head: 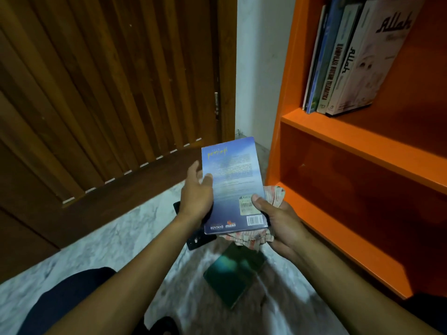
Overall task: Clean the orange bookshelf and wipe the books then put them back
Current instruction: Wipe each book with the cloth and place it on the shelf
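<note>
A blue paperback book (232, 184) is held back cover up above the floor. My left hand (197, 194) grips its left edge, thumb on the cover. My right hand (275, 218) holds the book's lower right corner with the thumb on the barcode sticker, and a crumpled patterned cloth (274, 194) is bunched under the book in the same hand. The orange bookshelf (358, 139) stands at the right. Several books (348, 64) lean on its upper shelf. The two lower shelves in view hold nothing.
A dark green book (234, 274) lies on the marble floor (101, 243) below my hands. A black book (196, 238) lies partly hidden under the blue one. A slatted wooden door (96, 93) fills the left. My knee (67, 298) is at the lower left.
</note>
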The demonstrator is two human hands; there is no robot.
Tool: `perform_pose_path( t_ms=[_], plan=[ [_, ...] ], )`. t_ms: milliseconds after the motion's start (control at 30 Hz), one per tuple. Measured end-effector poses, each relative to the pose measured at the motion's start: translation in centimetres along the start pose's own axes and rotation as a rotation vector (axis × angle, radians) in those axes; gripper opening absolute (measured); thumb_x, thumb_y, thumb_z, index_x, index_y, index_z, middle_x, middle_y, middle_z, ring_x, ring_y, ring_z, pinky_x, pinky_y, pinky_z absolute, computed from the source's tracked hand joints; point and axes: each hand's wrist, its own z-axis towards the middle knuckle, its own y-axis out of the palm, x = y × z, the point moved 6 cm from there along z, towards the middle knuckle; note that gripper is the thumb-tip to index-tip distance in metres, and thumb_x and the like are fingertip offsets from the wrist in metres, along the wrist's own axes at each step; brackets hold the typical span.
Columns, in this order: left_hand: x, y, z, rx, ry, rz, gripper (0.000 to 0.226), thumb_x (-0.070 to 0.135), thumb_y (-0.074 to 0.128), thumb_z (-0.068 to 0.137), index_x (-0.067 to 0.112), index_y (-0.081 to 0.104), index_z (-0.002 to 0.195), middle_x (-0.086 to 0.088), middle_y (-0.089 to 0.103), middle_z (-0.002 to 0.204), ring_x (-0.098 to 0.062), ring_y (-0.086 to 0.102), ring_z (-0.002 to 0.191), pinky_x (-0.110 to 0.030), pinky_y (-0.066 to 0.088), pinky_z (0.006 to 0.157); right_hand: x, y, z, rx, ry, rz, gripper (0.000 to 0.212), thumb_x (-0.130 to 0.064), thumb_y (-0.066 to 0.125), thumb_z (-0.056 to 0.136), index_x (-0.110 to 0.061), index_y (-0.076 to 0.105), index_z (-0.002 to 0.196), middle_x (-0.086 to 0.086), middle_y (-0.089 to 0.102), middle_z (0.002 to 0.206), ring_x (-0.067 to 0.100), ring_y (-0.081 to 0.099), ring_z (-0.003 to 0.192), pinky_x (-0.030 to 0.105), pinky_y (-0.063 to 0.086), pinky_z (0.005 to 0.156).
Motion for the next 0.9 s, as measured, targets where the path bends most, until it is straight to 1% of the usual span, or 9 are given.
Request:
perform_pose_path(
  t_ms=[67, 133, 233, 367, 500, 600, 733, 833, 900],
  plan=[
    [1.8, 0.2, -1.0, 0.046, 0.330, 0.354, 0.057, 0.030, 0.046, 0.104, 0.025, 0.024, 0.156, -0.003, 0.021, 0.164, -0.024, 0.017, 0.152, -0.043, 0.020, 0.120, -0.2, -0.1, 0.3, 0.073, -0.088, -0.107, 0.026, -0.009, 0.058, 0.097, -0.003, 0.062, 0.122, 0.019, 0.073, 0.110, 0.034, 0.073, 0.095, 0.041, 0.060, 0.075],
    [3.0, 1.6, -2.2, -0.037, 0.493, 0.391, 0.060, 0.035, 0.046, 0.103, 0.029, 0.020, 0.157, 0.003, 0.017, 0.165, -0.020, 0.011, 0.153, -0.043, 0.016, 0.121, -0.4, 0.0, 0.3, 0.132, -0.199, -0.263, 0.024, -0.009, 0.058, 0.097, -0.009, 0.060, 0.121, 0.014, 0.074, 0.108, 0.028, 0.074, 0.091, 0.040, 0.060, 0.074],
    [2.3, 3.3, -2.8, -0.252, 0.224, 0.086, 0.071, 0.043, 0.053, 0.099, 0.036, 0.013, 0.157, 0.004, 0.029, 0.161, -0.021, 0.042, 0.140, -0.043, 0.038, 0.113, -0.7, 0.5, -0.6, 0.148, -0.365, -0.593, 0.021, -0.018, 0.060, 0.097, -0.028, 0.058, 0.115, -0.003, 0.071, 0.103, 0.012, 0.072, 0.090, 0.033, 0.061, 0.072],
    [1.9, 2.9, -3.3, -0.111, 0.085, -0.198, 0.073, 0.029, 0.064, 0.095, 0.034, 0.022, 0.154, 0.001, 0.057, 0.132, -0.006, 0.067, 0.092, -0.038, 0.061, 0.084, -0.5, 2.6, -2.8, 0.075, -0.584, -1.046, 0.036, -0.020, 0.058, 0.098, -0.031, 0.051, 0.132, -0.021, 0.061, 0.110, -0.011, 0.058, 0.090, 0.000, 0.042, 0.069],
    [0.8, 1.0, -2.2, 0.124, 0.070, -0.322, 0.038, 0.024, 0.060, 0.094, 0.036, 0.048, 0.129, 0.000, 0.069, 0.116, -0.021, 0.070, 0.101, -0.050, 0.057, 0.091, 0.0, 3.4, -2.9, -0.078, -0.811, -1.233, 0.048, -0.014, 0.053, 0.096, -0.024, 0.048, 0.143, -0.013, 0.049, 0.145, -0.003, 0.041, 0.134, 0.021, 0.035, 0.112],
    [0.2, 0.1, -1.3, 0.164, 0.074, -0.378, 0.040, 0.029, 0.061, 0.088, 0.057, 0.048, 0.114, -0.002, 0.071, 0.117, -0.026, 0.070, 0.104, -0.057, 0.054, 0.093, -1.5, 3.4, -2.6, -0.129, -0.787, -0.905, 0.032, -0.014, 0.055, 0.098, -0.020, 0.063, 0.129, -0.012, 0.064, 0.130, -0.001, 0.055, 0.123, 0.020, 0.045, 0.101],
    [0.6, -0.1, -1.0, 0.104, 0.137, -0.357, 0.054, 0.020, 0.060, 0.095, 0.058, 0.040, 0.128, -0.007, 0.066, 0.129, -0.025, 0.066, 0.115, -0.059, 0.048, 0.101, -3.7, -0.7, -0.1, 0.282, -0.489, -0.390, 0.037, -0.049, 0.055, 0.093, -0.013, 0.063, 0.092, -0.004, 0.070, 0.079, 0.013, 0.065, 0.071, 0.027, 0.051, 0.062],
    [0.9, 0.4, -0.9, -0.021, 0.169, -0.347, 0.053, 0.008, 0.051, 0.101, 0.046, 0.040, 0.137, -0.007, 0.067, 0.127, -0.020, 0.068, 0.111, -0.049, 0.052, 0.099, -4.6, -3.7, 1.3, 0.341, -0.152, 0.050, 0.038, -0.042, 0.044, 0.103, -0.009, 0.063, 0.098, 0.005, 0.076, 0.084, 0.020, 0.072, 0.071, 0.041, 0.058, 0.075],
    [1.1, 1.0, -1.1, -0.140, 0.198, -0.301, 0.051, 0.005, 0.045, 0.104, 0.035, 0.039, 0.145, -0.001, 0.073, 0.111, -0.012, 0.072, 0.093, -0.031, 0.058, 0.080, -6.3, -4.7, 0.9, 0.383, -0.146, 0.144, 0.041, -0.043, 0.040, 0.104, -0.009, 0.062, 0.104, 0.007, 0.074, 0.090, 0.022, 0.072, 0.074, 0.044, 0.057, 0.075]
  ],
)
